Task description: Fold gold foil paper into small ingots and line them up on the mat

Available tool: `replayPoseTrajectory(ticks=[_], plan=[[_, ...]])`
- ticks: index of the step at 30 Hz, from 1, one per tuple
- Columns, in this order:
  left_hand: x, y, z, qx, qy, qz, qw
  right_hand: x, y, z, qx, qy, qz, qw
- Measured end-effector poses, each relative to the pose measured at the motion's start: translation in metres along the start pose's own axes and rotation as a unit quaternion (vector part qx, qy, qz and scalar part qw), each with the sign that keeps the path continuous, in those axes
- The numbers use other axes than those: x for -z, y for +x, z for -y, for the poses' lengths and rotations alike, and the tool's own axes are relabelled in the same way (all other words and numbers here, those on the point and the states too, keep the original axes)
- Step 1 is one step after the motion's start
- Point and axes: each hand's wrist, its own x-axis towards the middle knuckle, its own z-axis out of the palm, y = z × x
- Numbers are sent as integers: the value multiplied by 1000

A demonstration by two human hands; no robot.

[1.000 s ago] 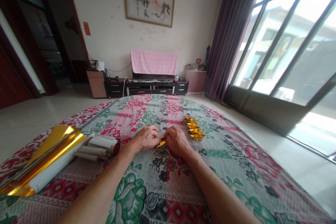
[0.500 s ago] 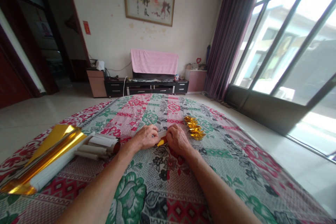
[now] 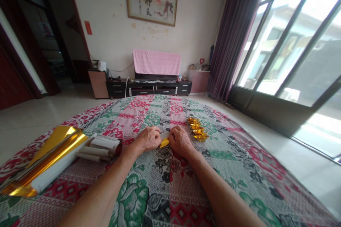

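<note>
A small piece of gold and white paper (image 3: 164, 142) lies low over the patterned cloth, partly rolled or folded, its middle showing between my hands. My left hand (image 3: 149, 138) has its fingers closed on the paper's left end. On the right end, my right hand (image 3: 180, 139) is closed, with its fingertips bent over the paper. Both hands hide the ends of the piece. Just right of my right hand stands a row of folded gold paper pieces (image 3: 197, 129).
The patterned cloth (image 3: 133, 198) covers a round-edged table. At the left lie large gold foil sheets (image 3: 57, 156) and several rolled white papers (image 3: 99, 148). Beyond the table are a black cabinet (image 3: 117, 88) and a pink cloth (image 3: 157, 62).
The gold strip between my hands has turned slightly and shows a brighter yellow face. Both hands stay in nearly the same place.
</note>
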Motion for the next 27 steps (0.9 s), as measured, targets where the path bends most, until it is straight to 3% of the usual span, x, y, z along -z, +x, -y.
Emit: replayPoseTrajectory(ticks=[10, 19, 27], plan=[[-2, -1, 1, 19, -21, -19, 999, 1, 0, -4, 1, 47, -24, 999], [-6, -2, 2, -7, -18, -31, 999, -4, 2, -16, 3, 114, -69, 991], [-7, -3, 2, -7, 4, -27, 1000, 0, 4, -16, -9, 131, -49, 990]])
